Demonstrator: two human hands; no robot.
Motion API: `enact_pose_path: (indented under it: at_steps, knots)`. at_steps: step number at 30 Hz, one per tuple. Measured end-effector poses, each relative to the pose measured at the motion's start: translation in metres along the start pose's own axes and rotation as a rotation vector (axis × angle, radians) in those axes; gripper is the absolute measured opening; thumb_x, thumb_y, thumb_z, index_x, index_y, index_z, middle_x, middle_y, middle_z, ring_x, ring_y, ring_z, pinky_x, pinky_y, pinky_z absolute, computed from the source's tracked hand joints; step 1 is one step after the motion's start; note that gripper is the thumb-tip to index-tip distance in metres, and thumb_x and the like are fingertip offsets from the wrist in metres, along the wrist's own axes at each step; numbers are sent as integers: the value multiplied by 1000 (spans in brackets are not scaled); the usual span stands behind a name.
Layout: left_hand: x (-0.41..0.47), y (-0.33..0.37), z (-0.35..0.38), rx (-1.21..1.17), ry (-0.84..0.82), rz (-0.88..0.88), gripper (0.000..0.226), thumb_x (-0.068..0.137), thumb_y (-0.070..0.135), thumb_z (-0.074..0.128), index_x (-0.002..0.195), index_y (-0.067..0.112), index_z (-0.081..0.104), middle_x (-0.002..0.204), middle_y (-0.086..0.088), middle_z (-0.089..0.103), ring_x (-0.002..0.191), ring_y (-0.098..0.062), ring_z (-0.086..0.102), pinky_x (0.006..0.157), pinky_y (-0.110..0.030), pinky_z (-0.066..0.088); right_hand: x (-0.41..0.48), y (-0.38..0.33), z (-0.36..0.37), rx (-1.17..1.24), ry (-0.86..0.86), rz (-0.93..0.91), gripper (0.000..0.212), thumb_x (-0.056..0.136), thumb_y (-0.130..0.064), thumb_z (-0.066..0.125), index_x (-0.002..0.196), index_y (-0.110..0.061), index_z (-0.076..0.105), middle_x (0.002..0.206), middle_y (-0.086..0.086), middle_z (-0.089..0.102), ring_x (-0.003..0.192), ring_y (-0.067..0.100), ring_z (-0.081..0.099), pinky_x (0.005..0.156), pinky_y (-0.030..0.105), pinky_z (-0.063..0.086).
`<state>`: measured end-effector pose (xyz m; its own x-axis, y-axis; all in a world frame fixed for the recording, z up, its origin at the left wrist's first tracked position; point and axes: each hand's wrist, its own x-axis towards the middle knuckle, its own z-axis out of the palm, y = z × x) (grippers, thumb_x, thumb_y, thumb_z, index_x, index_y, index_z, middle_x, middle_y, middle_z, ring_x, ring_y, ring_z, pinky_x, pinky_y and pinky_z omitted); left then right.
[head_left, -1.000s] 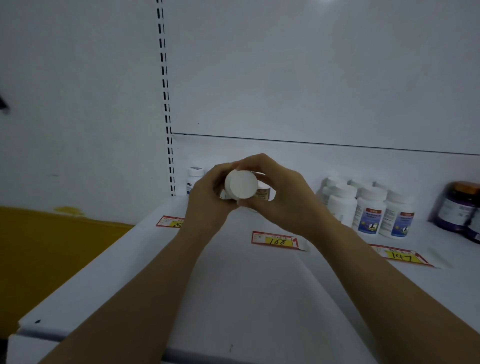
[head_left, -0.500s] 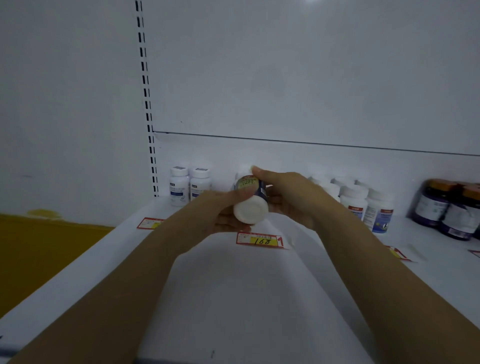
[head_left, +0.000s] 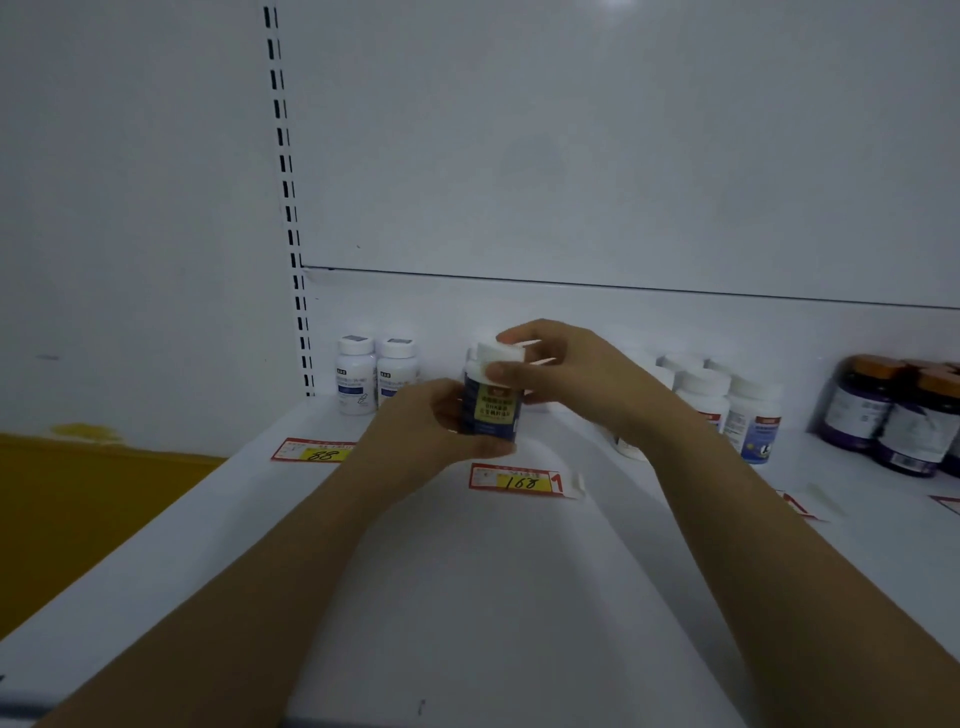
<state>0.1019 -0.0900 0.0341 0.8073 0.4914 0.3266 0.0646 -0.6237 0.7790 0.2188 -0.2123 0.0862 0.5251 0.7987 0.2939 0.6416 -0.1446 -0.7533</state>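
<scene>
Over the middle of the white shelf (head_left: 467, 597), toward its rear edge, I see the dark blue bottle (head_left: 491, 410) held upright between both hands. The left hand (head_left: 431, 421) grasps its lower body from the left, fingers curled round the back and the thumb along the bottom front. The right hand (head_left: 566, 371) grasps the top, its fingers bent over the white cap (head_left: 501, 352) and its thumb pressed on the shoulder just under it. The bottle's label carries a yellow panel with dark characters, too small for me to read. I cannot tell whether its base touches the shelf.

Just in front of the bottle a red-bordered price tag (head_left: 517, 480) lies flat on the shelf, with "168" handwritten on its yellow field and a large "1" at its right end. A second tag (head_left: 317, 451) at the shelf's left edge reads "88". Behind that one, in the rear left corner, two white bottles (head_left: 356, 374) stand side by side with small blue label marks I cannot read. Right of the hands, a cluster of white bottles (head_left: 753, 415) shows red and blue label patches. Dark purple jars (head_left: 862, 405) with orange lids stand at the rear right edge, their white labels unreadable.
</scene>
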Motion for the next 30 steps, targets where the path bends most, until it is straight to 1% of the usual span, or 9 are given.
enact_pose_path:
  at_steps: [2,4,6,9,11,15,21,27,30]
  knots:
    - [-1,-3,3,96,5,18,53,67,38,80,114,24,61,107,10,68,94,-4,63,86,-19,49,0,1,1,-56,21,17,43,81,-37,69,120,-22,58,108,1,65,86,13,67,80,29,58]
    - [-3,-4,5,161,7,20,59,69,44,77,122,25,56,116,10,64,102,-4,59,81,-10,40,1,1,-2,-71,46,27,43,82,-33,70,121,-18,59,109,2,64,83,13,68,70,22,57]
    - [-5,-5,7,243,-53,-11,75,69,56,71,133,27,46,132,9,53,119,-8,50,89,-14,34,6,0,-10,-49,109,32,41,83,-27,71,121,-17,59,109,2,64,85,15,68,66,18,54]
    - [-9,-6,12,371,-196,-67,98,65,73,62,144,26,29,149,6,33,132,-12,37,103,-26,30,21,2,-20,-37,201,44,41,81,-20,72,120,-16,59,113,5,64,96,19,64,84,31,55]
    - [-9,-7,13,473,-250,-89,103,66,76,59,146,21,25,152,3,29,135,-12,32,107,-28,27,36,7,-21,-106,222,82,43,81,-19,73,121,-15,58,118,7,62,102,21,61,90,36,53]
    - [-9,-11,12,666,-341,-62,108,68,83,46,147,14,23,157,-2,18,143,-16,17,114,-35,18,60,22,-9,-171,198,151,45,82,-16,72,124,-13,56,126,11,58,107,25,58,80,30,53]
    - [-7,-17,15,695,-395,-66,111,72,83,38,151,14,2,160,-2,0,147,-15,3,117,-33,5,70,48,10,-224,201,182,46,84,-20,70,126,-13,54,126,12,58,113,27,56,97,40,48]
    - [-8,-18,17,712,-413,-72,111,73,83,35,151,15,-2,160,-2,-4,147,-14,0,117,-32,1,75,41,8,-367,130,225,55,88,-30,64,134,-11,41,132,14,51,115,27,52,81,28,42]
    - [-7,-17,17,716,-426,-82,110,73,84,35,151,15,-2,160,-1,-4,147,-14,-1,117,-33,0,84,22,7,-459,175,199,57,88,-34,62,135,-10,40,135,17,43,119,32,47,92,35,46]
